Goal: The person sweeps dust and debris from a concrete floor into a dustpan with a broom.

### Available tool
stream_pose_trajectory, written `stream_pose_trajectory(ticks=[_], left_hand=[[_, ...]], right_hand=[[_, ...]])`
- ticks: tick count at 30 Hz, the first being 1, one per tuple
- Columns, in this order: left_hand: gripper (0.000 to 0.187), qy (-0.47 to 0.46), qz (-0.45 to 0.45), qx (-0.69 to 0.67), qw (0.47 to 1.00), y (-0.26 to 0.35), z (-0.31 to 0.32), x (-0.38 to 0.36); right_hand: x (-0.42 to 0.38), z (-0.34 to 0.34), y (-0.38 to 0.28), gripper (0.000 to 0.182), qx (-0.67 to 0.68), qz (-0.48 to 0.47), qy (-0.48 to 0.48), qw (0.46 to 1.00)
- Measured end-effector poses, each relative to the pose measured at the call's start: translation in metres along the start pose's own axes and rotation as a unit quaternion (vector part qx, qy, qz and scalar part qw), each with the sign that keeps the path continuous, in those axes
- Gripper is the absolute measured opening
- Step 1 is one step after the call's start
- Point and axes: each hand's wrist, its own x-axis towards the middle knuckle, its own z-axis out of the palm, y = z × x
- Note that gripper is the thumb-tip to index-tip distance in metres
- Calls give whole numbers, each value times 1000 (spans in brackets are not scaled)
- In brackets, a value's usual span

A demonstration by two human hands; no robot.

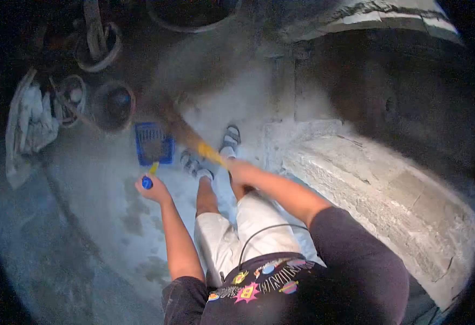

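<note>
My left hand (153, 188) is closed around the handle of a dustpan (154, 145); a blue grip end shows above my fingers and a yellow shaft runs below. The blue dustpan rests at floor level, with dark matter on it that I cannot make out. In my closed right hand (240, 171) is a broom (209, 152) with a yellow handle section. Its brown bristles are blurred and reach toward the far side of the dustpan. My sandaled feet (230, 138) stand just to the right of the dustpan.
A round bucket (113, 106) stands beyond the dustpan. Farther left are a pale sack (34, 116) and another round container (99, 50). Along my right side runs a low, rough concrete ledge (378, 195). The floor (107, 216) has pale dust and dark patches.
</note>
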Motion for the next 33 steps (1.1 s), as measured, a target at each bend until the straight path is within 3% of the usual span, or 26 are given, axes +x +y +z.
stream_pose_trajectory(ticks=[1, 2, 4, 6, 8, 10, 11, 13, 15, 16, 18, 20, 21, 22, 24, 26, 29, 31, 33], left_hand=[[12, -3, 9, 17, 1000, -7, -2, -3], [12, -2, 23, 13, 1000, -17, 4, -5], [14, -10, -6, -11, 1000, -40, 25, -5], [15, -16, -1, -11, 1000, -55, 23, -14], [16, -23, 4, -10, 1000, -58, 14, -13], [18, -44, -122, -57, 990, -58, -5, -13], [18, -48, -123, -53, 990, -65, -12, -16], [18, -52, -35, -32, 998, -83, -23, -14], [18, -52, -13, -42, 998, -84, -23, -13], [18, -41, 13, -59, 997, -84, -23, -11], [18, -42, 31, -24, 998, -90, -31, -9], [18, -43, 49, 10, 998, -103, -32, -12], [17, -46, 34, -14, 998, -112, -22, -15], [16, -57, 15, -14, 998, -128, -34, -22], [14, -36, -26, -116, 992, -126, -9, -28], [13, -25, 75, -82, 993, -131, -21, -33], [13, -1, 56, -82, 995, -178, -32, -50], [13, 4, 47, -87, 995, -204, -35, -58], [13, 8, 38, -92, 995, -225, -26, -48]], right_hand=[[-33, 19, 8, 53, 128, 17, 55, 990], [-80, -13, -6, 59, 85, -80, 46, 992], [-139, -49, -19, 69, -51, -30, -136, 989], [-160, -21, 15, 83, -12, -35, -77, 996], [-175, -8, 36, 86, 29, -22, -35, 999], [-179, -7, 48, 89, 90, 13, 22, 996], [-173, -17, 57, 90, 118, 35, 41, 992], [-145, -37, 82, 89, 147, 71, 125, 979], [-79, -46, 129, 84, 123, -13, 279, 952], [-38, -74, 138, 88, 117, 2, 331, 936], [16, -120, 131, 86, 135, 28, 328, 935], [42, -113, 112, 85, 144, 49, 318, 936], [45, -110, 99, 83, 123, 77, 267, 953], [42, -83, 84, 81, 108, 110, 191, 969], [37, -33, 54, 79, 112, 86, 165, 976], [22, 41, 34, 75, 63, 30, 161, 984], [-33, 168, 30, 69, 3, -22, 107, 994], [-99, 196, 4, 70, -13, -34, 44, 998], [-113, 196, -11, 72, -41, -24, 26, 999]])
